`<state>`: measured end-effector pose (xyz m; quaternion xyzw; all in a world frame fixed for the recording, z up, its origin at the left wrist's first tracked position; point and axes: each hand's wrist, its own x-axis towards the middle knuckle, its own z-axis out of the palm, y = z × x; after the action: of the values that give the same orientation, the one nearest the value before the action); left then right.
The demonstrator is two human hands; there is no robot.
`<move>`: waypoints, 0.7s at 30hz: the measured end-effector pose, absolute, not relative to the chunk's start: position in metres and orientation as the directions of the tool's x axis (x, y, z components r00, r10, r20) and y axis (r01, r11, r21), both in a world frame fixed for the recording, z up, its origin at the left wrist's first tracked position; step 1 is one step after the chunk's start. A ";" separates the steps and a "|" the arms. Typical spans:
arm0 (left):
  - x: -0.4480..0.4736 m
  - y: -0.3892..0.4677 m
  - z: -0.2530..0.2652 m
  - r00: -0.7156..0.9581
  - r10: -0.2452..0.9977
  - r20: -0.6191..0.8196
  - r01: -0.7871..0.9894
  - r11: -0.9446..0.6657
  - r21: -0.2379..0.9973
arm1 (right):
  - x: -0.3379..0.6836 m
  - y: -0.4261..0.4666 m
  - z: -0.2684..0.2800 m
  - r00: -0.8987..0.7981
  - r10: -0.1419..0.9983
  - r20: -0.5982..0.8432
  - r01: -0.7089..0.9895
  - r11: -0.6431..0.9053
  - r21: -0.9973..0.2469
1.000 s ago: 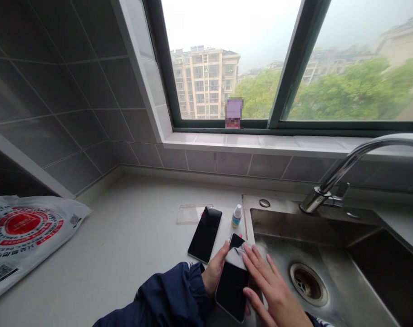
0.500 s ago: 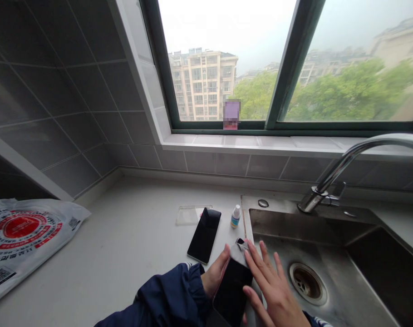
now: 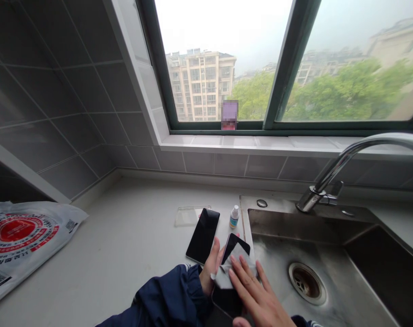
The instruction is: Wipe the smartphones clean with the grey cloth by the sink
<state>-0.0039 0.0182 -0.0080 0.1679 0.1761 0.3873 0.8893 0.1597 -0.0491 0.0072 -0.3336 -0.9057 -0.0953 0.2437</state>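
Note:
My left hand grips a smartphone along its left side, with the dark screen facing up. Between that screen and my right hand lies a small grey cleaning cloth with a zigzag edge. The fingers of my right hand are stretched over the cloth and press it against the middle of the screen. A second black smartphone lies face up on the counter, just beyond my left hand. To its right stands a small white-capped bottle with a blue label.
A clear phone case lies partly under the second phone on the white counter. On the right is a steel sink with a chrome faucet. A printed plastic bag sits at the left.
My right hand has drawn the cloth from the phone's top end down to the middle of the screen. The upper part of the screen is now uncovered.

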 end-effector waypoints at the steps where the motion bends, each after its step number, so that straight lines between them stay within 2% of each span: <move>1: -0.004 0.018 -0.009 0.639 0.749 -0.175 -0.634 0.642 0.432 | 0.161 -0.049 0.007 -0.647 0.556 0.522 0.650 0.760 -0.005; 4: -0.003 0.018 -0.010 0.644 0.750 -0.153 -0.649 0.641 0.410 | 0.163 -0.050 0.008 -0.622 0.518 0.587 0.615 0.787 -0.044; 7: -0.003 0.017 -0.004 0.640 0.749 -0.168 -0.647 0.644 0.408 | 0.163 -0.050 0.009 -0.650 0.495 0.577 0.579 0.814 -0.046; 12: -0.001 0.012 0.008 0.770 0.633 -0.074 -0.547 0.716 0.434 | 0.164 -0.051 0.010 -0.598 0.627 0.499 0.682 0.725 -0.093; 15: -0.001 0.009 0.010 0.747 0.664 -0.016 -0.563 0.646 0.516 | 0.165 -0.052 0.009 -0.546 0.690 0.476 0.731 0.669 -0.132; 21: -0.003 0.007 0.006 0.736 0.672 -0.082 -0.518 0.638 0.569 | 0.165 -0.051 0.008 -0.521 0.718 0.462 0.728 0.656 -0.198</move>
<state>-0.0033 0.0066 0.0061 0.2647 0.1447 0.3330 0.8934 0.1651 -0.0511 0.0076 -0.4145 -0.8720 -0.0102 0.2600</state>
